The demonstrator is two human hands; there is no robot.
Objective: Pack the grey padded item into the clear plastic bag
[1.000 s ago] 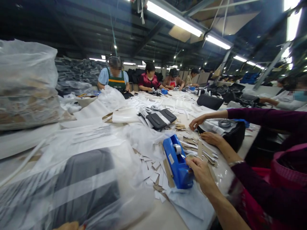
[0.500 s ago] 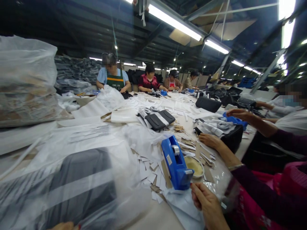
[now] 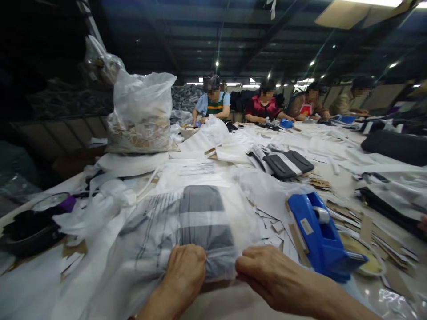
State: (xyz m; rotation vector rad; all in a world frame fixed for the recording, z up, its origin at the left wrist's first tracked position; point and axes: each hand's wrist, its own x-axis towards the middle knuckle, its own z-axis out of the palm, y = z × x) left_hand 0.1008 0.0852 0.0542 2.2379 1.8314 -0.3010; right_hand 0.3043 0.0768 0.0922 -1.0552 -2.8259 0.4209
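Gripping the near part of a translucent plastic bag printed with dark lines of text (image 3: 150,231), the left hand (image 3: 185,269) is clenching its fingers into a fist. The right hand (image 3: 258,273) is curling its fingers closed just beside the bag's near right corner; whether anything is lying between its fingertips cannot be told. The bag is lying flat on the pale worktop (image 3: 233,298) straight ahead, and inside it a dark grey, rectangular item with a white band (image 3: 203,200) is showing through.

Right of the bag, a blue plastic tape dispenser (image 3: 323,249) is standing near the right hand, and a round, pale-rimmed dish with yellowish contents (image 3: 383,269) is sitting beside it. Brown and white card strips (image 3: 367,229) are lying scattered beyond the dish. Farther off, a flat black item with a white band (image 3: 288,164) is resting among papers, while a tall, cloudy plastic sack (image 3: 143,111) is standing at the left. Across the worktop, a person in a striped green apron (image 3: 215,108) and another in a shiny red top (image 3: 265,108) are working.
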